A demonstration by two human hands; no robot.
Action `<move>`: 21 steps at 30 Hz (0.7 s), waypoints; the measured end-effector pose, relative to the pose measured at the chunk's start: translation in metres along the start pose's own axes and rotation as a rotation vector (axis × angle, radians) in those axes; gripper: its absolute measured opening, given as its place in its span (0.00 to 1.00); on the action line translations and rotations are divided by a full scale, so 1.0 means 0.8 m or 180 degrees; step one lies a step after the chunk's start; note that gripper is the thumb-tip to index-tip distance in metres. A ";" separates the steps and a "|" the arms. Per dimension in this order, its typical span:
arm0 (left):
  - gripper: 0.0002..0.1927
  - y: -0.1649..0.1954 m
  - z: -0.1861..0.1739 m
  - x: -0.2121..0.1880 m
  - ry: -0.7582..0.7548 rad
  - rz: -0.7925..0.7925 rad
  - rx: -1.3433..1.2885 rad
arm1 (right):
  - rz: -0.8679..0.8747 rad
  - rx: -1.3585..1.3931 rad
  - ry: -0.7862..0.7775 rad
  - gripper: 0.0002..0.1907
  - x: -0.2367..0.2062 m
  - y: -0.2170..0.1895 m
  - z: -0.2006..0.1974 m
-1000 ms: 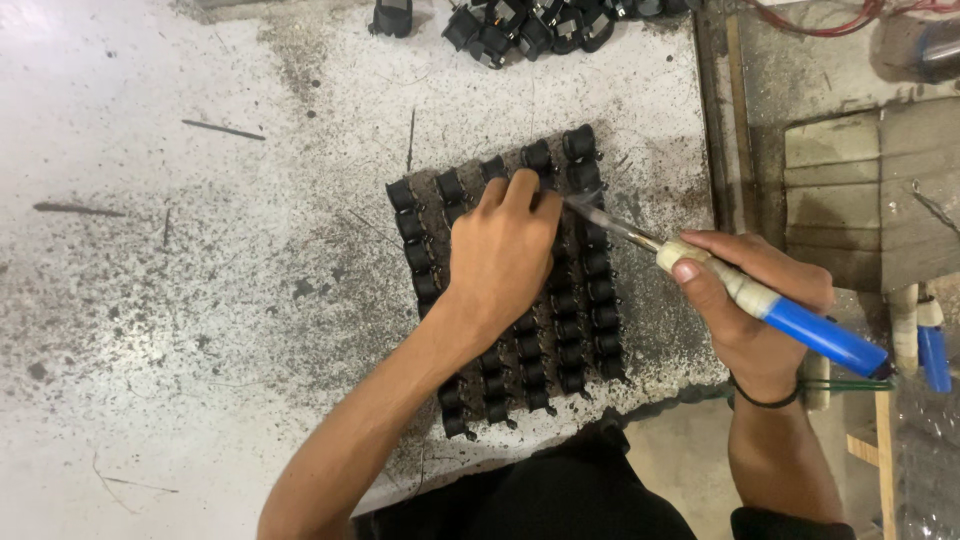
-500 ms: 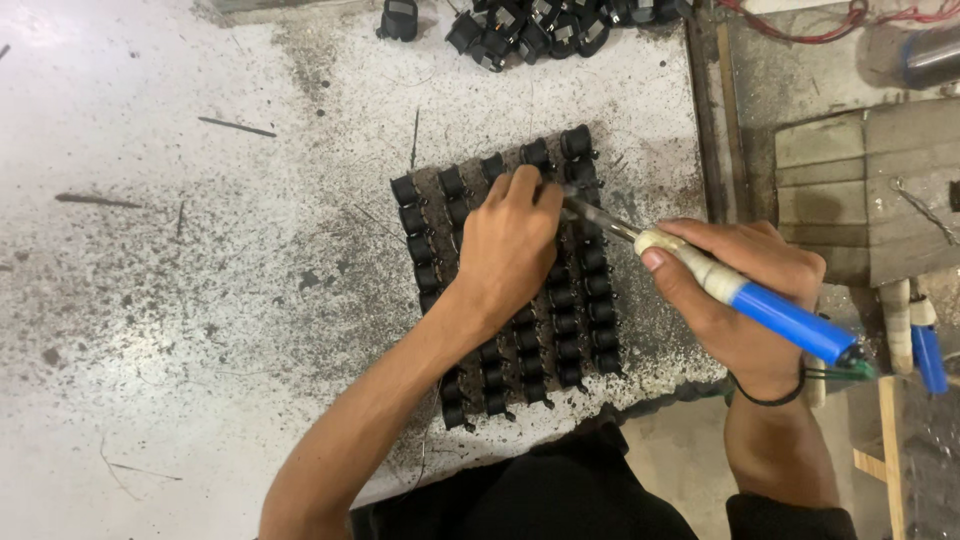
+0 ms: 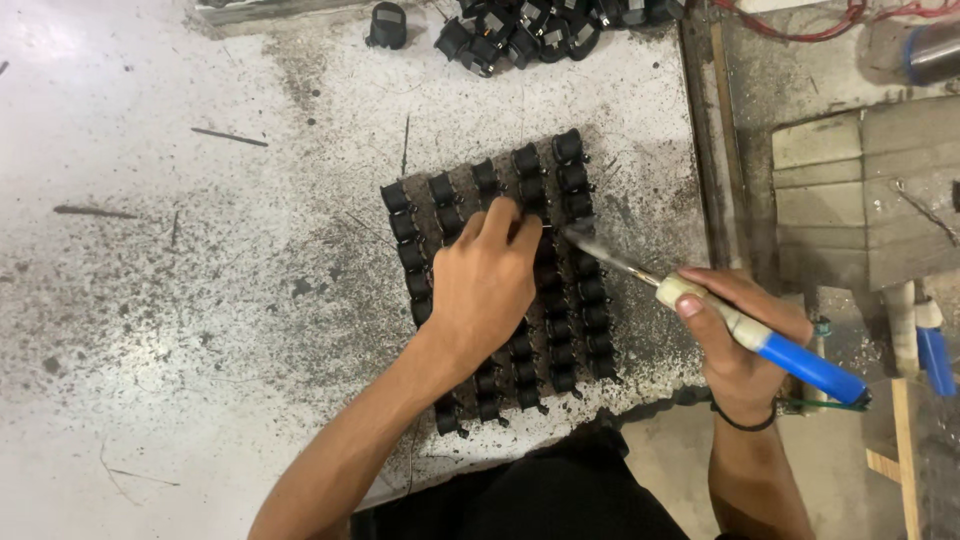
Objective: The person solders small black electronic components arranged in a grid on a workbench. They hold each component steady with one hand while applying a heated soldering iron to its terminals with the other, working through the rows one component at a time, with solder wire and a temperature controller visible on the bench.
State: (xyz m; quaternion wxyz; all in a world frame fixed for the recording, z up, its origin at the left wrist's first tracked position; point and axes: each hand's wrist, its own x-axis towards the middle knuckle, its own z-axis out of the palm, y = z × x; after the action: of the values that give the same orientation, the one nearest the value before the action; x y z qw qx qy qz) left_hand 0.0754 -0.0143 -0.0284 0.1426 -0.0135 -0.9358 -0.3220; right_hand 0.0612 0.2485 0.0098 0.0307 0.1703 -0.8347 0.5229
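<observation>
A square block of several small black parts set in rows lies on the speckled white worktable. My left hand rests palm down over the middle of the block, fingers pinched at a thin wire near its upper centre. My right hand grips a soldering iron with a blue and white handle. Its metal tip points left and reaches a part just right of my left fingertips.
A loose heap of the same black parts lies at the table's far edge, one part apart to its left. Thin wire bits are scattered on the left. Grey blocks, red wires and a second blue-handled tool stand to the right.
The iron's tip has drawn slightly back to the right along the block. My left hand stays on the block with its fingers barely shifted.
</observation>
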 end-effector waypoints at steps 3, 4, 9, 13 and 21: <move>0.11 -0.002 0.007 -0.002 0.0079 0.0087 -0.0023 | -0.0006 -0.0117 -0.0105 0.12 0.008 -0.008 0.001; 0.10 -0.003 0.009 -0.003 0.0103 0.0107 -0.0025 | 0.0019 -0.0145 -0.0117 0.12 0.011 -0.012 0.003; 0.11 -0.005 0.024 -0.005 -0.0175 0.0156 -0.0022 | -0.0217 -0.0599 -0.0302 0.13 0.030 -0.040 0.012; 0.18 0.004 0.024 0.003 -0.0234 0.0226 -0.0040 | -0.0831 -0.1210 -0.0588 0.13 0.037 -0.059 0.015; 0.06 0.018 -0.042 -0.007 -0.0013 -0.0233 -0.0333 | -0.0142 -0.0215 -0.0116 0.13 0.029 -0.046 -0.002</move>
State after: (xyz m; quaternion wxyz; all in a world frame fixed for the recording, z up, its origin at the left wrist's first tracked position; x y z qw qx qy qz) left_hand 0.0914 -0.0226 0.0038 0.1279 0.0127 -0.9179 -0.3754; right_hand 0.0507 0.2296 0.0475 0.0329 0.1972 -0.8483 0.4903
